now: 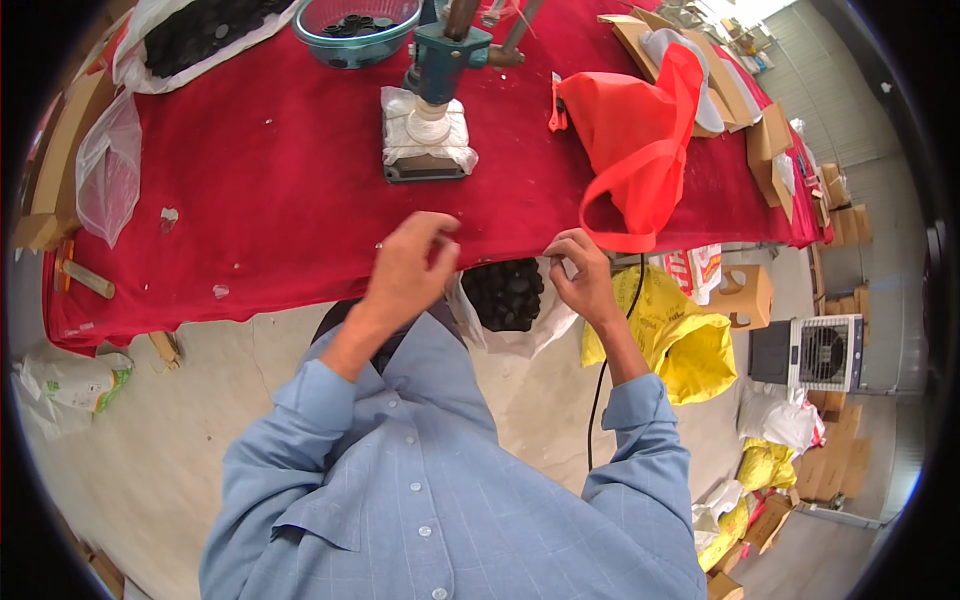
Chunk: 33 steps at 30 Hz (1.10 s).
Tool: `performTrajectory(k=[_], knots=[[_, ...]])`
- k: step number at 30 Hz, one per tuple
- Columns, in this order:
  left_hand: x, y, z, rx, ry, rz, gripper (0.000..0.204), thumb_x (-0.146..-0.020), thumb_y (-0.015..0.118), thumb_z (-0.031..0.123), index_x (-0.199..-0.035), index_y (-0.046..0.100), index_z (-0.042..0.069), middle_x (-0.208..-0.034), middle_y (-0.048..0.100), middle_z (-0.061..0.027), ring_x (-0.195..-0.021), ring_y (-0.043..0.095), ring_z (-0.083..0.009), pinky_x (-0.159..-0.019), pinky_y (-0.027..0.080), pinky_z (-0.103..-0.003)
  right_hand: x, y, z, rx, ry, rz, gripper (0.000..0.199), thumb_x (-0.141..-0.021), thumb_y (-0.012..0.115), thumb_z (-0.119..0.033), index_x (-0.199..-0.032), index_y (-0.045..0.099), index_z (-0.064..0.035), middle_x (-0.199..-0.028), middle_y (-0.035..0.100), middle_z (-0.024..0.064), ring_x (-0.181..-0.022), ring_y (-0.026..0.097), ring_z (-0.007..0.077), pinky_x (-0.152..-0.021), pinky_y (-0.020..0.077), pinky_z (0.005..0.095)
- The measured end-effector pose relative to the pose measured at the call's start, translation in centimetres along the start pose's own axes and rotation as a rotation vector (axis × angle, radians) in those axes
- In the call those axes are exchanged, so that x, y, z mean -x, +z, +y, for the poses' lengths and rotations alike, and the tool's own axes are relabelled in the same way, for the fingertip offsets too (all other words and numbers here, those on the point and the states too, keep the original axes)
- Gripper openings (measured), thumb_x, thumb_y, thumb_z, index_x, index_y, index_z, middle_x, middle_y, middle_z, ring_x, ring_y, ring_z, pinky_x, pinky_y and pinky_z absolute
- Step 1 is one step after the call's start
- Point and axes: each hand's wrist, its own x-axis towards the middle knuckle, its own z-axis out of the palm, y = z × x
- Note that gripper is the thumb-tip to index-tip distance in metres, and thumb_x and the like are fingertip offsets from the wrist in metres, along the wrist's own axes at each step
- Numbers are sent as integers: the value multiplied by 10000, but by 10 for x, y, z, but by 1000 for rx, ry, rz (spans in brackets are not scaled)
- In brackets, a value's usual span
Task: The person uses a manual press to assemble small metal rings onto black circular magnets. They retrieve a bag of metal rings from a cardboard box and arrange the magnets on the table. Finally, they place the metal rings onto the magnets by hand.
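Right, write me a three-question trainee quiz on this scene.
1. Multiple choice: what rests on the deep-red tablecloth, to the right of the upright teal metal tool?
a) crumpled yellow plastic sack
b) bright orange-red bag
c) white-and-black air cooler
2. True or false: the open white sack below the tablecloth's front edge holds small black pieces.
3. Short answer: which is nearer the orange-red bag, the bare left hand or the bare right hand?

Key: 1. b; 2. true; 3. the right hand.

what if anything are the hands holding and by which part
Nothing shows in the left hand. The right hand is near the white sack; whether it pinches anything cannot be told.
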Motion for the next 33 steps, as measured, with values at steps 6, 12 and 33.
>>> performTrajectory(k=[6, 12, 33], knots=[[33, -130, -36, -210, -118, 365, 161, -921, 707, -6, -1081, 690, 8, -982, 726, -108, -788, 719, -183, -684, 570, -311, -19, 18, -43, 24, -133, -101, 177, -857, 636, 63, -1002, 704, -15, -966, 673, 142, -820, 695, 307, -731, 556, 366], [78, -209, -66, -146, -261, 604, 138, -941, 686, 9, -1076, 683, -20, -972, 731, -116, -785, 721, -169, -674, 566, -305, -67, 75, -138, -36, -321, -245, 194, -864, 667, 11, -1029, 734, -66, -984, 692, 113, -862, 708, 325, -740, 576, 402], [41, -438, -92, -1046, -131, 763, 802, -812, 788, 140, -1513, 427, -8, -1502, 493, -249, -1381, 479, -445, -1173, 396, -500, -223, 278, -279, -241, -373, -140, 546, -837, 823, -164, -1319, 608, -24, -1114, 693, 162, -826, 735, 248, -754, 588, 388]])
